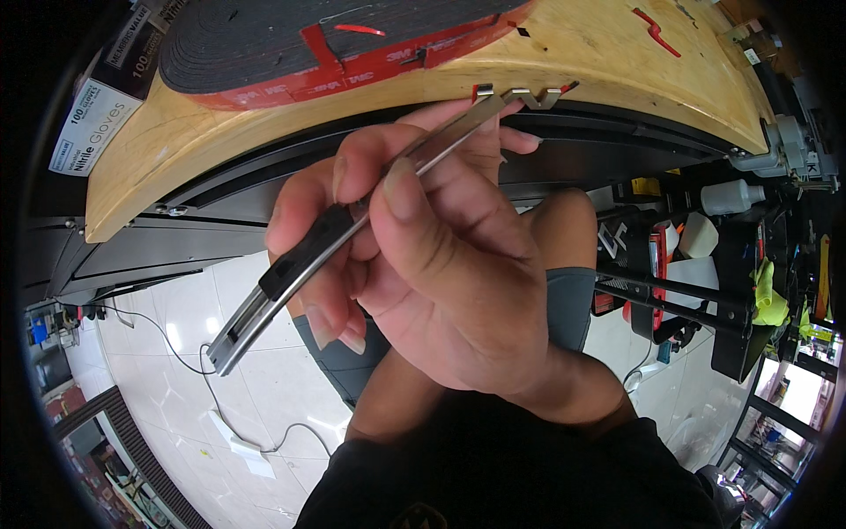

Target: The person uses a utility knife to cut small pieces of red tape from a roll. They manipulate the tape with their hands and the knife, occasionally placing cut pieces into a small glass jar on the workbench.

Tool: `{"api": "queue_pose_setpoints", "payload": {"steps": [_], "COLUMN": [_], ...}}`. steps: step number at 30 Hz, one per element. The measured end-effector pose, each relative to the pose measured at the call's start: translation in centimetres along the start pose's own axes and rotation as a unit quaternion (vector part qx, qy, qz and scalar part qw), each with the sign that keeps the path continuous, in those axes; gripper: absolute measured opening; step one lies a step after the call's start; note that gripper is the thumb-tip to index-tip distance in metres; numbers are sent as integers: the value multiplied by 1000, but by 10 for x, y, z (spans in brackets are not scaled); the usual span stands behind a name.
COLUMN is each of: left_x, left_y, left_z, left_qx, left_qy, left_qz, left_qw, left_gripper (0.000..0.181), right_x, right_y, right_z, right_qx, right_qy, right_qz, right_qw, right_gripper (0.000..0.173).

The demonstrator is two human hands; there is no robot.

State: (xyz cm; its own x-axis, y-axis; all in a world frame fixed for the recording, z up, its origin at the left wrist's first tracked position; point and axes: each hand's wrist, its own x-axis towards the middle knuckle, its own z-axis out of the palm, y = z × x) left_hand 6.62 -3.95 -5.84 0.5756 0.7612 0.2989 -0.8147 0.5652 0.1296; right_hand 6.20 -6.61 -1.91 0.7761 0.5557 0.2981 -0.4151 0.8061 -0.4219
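My right hand [456,284] grips a slim snap-off utility knife [297,264] with a metal and black handle, its thumb pressed near the base of the blade. The extended blade [456,129] slants up to the right, its tip at a shiny, bent metal piece [545,98] with red-lined tape at its ends. Whether the blade touches it I cannot tell. Behind the right hand, the fingers of my left hand [490,149] hold that metal piece from below. Most of the left hand is hidden.
A large roll of foam tape [317,46] with red 3M liner lies on the wooden worktop [588,73]. A red liner scrap [654,32] is further right. A nitrile glove box [99,99] stands left. A vise [790,155] and black tool rack [733,278] are right.
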Motion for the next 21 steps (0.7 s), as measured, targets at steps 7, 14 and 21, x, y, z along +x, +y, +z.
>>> {"api": "queue_pose_setpoints", "payload": {"steps": [7,14,21], "left_x": [0,-2,-7], "left_y": [0,-1,-10], "left_z": [1,0,-6], "left_qx": [8,30,115], "left_qy": [-1,1,3], "left_qz": [-1,1,-11], "left_qw": [1000,1000,993], "left_gripper": [25,25,25], "right_x": [0,-1,2], "right_y": [1,1,1], "right_z": [-2,-10,-2], "right_qx": [-18,37,9], "right_qy": [-4,-38,8], "right_qz": [-8,26,-8], "right_qw": [1000,998,1000], "right_gripper": [33,30,37]}}
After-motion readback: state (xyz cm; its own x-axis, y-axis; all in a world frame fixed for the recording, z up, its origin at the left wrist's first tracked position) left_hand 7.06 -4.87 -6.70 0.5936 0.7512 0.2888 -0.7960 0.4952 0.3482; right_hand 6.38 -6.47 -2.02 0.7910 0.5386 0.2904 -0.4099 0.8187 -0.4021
